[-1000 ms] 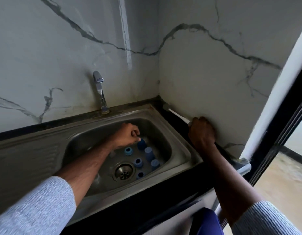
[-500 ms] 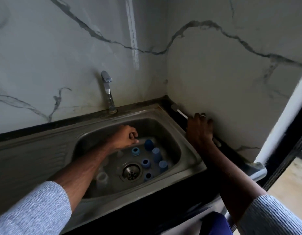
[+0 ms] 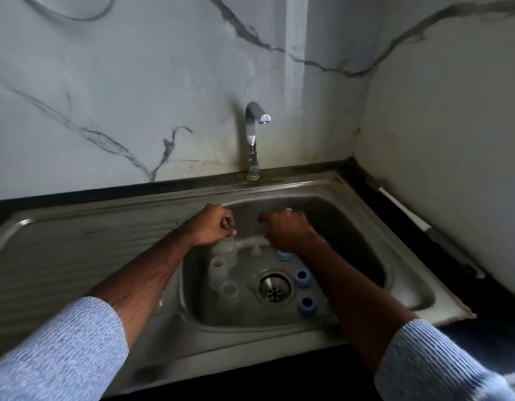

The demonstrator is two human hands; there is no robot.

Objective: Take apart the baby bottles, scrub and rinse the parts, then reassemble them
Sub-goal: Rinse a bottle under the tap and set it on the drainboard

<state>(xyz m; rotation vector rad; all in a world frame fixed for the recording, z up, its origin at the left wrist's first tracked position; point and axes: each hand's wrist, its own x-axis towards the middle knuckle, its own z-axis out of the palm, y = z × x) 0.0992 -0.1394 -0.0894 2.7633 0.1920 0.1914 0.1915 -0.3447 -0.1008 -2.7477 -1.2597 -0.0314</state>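
Sink point(image 3: 409, 290): steel basin, ribbed drainboard at left, round drain point(image 3: 275, 287) in the floor.
Left hand point(image 3: 212, 227): curled into a fist over the clear bottles point(image 3: 221, 267); anything held, cannot tell.
Right hand point(image 3: 285, 227): curled, blurred, above a blue ring; grip unclear.
Bottles: translucent cylinders, upright left of drain.
Rings point(image 3: 302, 277): blue, round, right of drain.

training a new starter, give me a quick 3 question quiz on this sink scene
1. True or false: water runs from the tap.
2. Where does the brush lie? A) in the sink B) on the counter by the right wall C) in the left hand
3. Fill in: the rings right of the drain are ____ in colour.

Key: 1 false; 2 B; 3 blue
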